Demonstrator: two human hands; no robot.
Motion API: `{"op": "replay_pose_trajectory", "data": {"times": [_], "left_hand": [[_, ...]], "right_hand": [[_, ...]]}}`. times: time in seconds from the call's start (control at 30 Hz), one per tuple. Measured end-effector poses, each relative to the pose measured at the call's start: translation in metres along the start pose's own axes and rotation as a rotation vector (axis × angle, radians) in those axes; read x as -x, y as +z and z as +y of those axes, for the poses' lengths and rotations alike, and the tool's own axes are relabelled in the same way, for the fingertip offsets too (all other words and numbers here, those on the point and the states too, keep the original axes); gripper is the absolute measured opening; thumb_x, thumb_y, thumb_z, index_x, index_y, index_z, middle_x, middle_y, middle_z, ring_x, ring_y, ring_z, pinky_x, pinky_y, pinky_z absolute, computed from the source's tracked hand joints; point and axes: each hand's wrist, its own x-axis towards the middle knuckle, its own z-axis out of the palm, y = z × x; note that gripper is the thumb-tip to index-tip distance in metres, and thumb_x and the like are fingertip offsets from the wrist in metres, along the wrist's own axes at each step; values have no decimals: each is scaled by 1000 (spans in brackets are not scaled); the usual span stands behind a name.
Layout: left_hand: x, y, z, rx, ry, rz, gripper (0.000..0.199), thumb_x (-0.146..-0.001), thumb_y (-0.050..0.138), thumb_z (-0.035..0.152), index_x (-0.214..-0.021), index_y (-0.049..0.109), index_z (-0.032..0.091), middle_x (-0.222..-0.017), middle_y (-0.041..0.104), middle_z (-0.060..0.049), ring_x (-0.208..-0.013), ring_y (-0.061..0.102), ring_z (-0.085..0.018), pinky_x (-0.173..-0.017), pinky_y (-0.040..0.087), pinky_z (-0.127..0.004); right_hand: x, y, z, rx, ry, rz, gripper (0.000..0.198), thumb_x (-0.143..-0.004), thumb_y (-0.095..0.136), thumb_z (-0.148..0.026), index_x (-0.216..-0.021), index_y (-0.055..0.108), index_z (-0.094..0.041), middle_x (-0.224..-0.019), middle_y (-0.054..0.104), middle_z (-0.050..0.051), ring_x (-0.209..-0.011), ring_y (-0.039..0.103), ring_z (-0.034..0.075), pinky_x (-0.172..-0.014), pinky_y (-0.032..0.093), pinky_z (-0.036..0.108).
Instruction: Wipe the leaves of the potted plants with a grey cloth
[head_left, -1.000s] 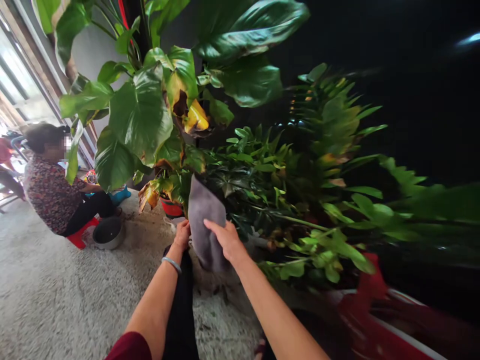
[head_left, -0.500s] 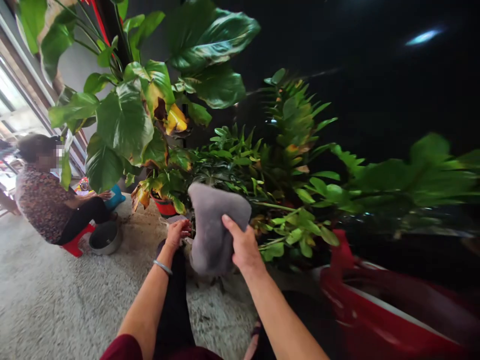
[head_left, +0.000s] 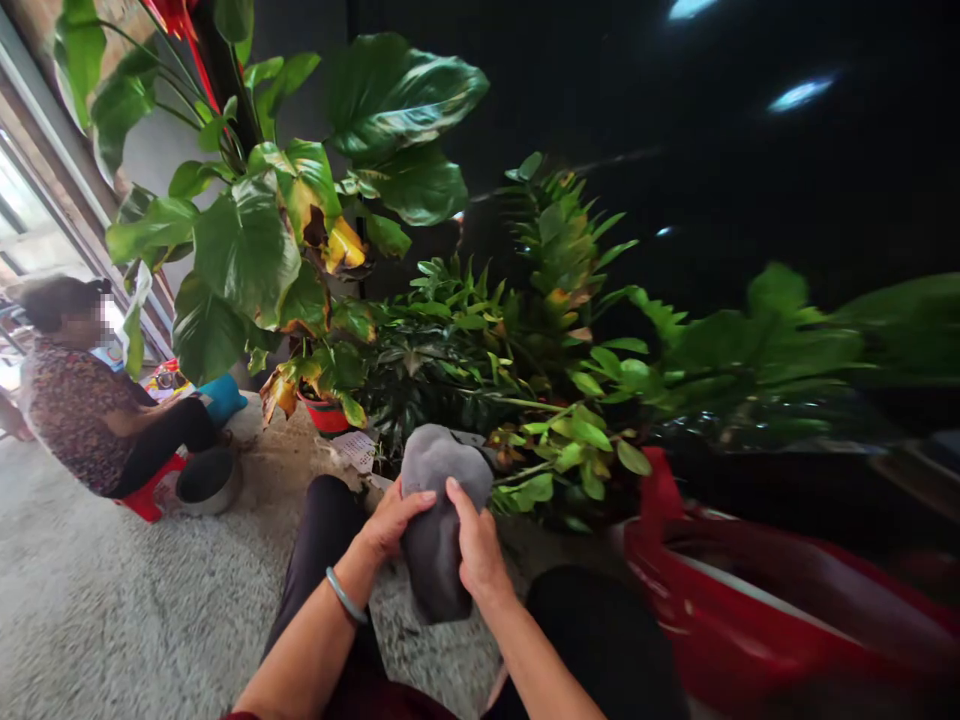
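While hands (head_left: 480,552) grip fabric (head_left: 444,465), 1 pot (head_left: 327,417) holds foliage (head_left: 246,245).

a rough grey concrete floor (head_left: 112,620) spreads across the lower left, pale there and dimmer toward the right. a dark, glossy wall (head_left: 615,90) fills the upper right, carrying bright streaks of light (head_left: 801,95). at the left edge, daylight shows through a bright opening (head_left: 26,195) beside slanting frame bars (head_left: 67,125). a low red stool (head_left: 150,492) stands nearby.
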Motion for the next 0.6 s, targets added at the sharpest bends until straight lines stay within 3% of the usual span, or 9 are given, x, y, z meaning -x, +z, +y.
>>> {"op": "replay_pose_trajectory", "data": {"times": [0.17,0.23,0.33,0.4,0.5,0.53,0.6], "left_hand": [[10,23,9,0,8,-35,65,-52,92,32,-109,67,16,-99,71,-9,-87,66,-24,-82,52,-34],[13,25,9,-11,16,-13,59,-50,92,30,-102,68,15,-91,72,-7,-79,66,-21,-78,53,-33],[13,22,11,-6,27,44,56,-47,92,29,-95,68,13,-80,70,-6,-69,64,-19,-71,53,-32],[12,19,16,-1,35,93,58,-46,91,29,-96,67,14,-79,71,-6,-66,63,-19,-69,54,-33],[10,19,29,-7,78,171,61,-44,91,29,-98,65,15,-78,71,-5,-64,63,-19,-66,54,-33],[11,21,34,-16,95,183,62,-44,91,30,-99,65,15,-78,71,-4,-64,64,-20,-66,54,-33],[13,30,47,-47,126,182,62,-44,90,30,-99,66,15,-79,71,-5,-65,64,-20,-65,54,-32]], "right_hand": [[1,-9,-17,241,-267,94,39,-66,70,-52,-88,73,-19,-104,74,14,-122,56,34,-104,42,41],[8,-19,-19,290,-292,-14,40,-66,71,-52,-90,73,-19,-106,73,14,-118,58,34,-104,40,43],[9,-44,-24,285,-311,-212,41,-63,76,-49,-92,72,-21,-99,73,8,-100,64,30,-92,46,41],[-6,-65,-30,151,-268,-83,39,-58,78,-46,-88,71,-22,-90,72,4,-91,64,26,-85,47,36],[-48,-93,-40,-110,-88,296,34,-59,74,-45,-83,64,-24,-81,66,0,-92,62,23,-82,47,33],[-65,-98,-42,-165,-24,358,32,-62,72,-46,-83,62,-24,-81,65,0,-94,63,23,-83,47,34],[-94,-102,-44,-219,88,351,30,-69,65,-49,-82,58,-24,-82,64,2,-97,64,25,-85,48,40]]}}
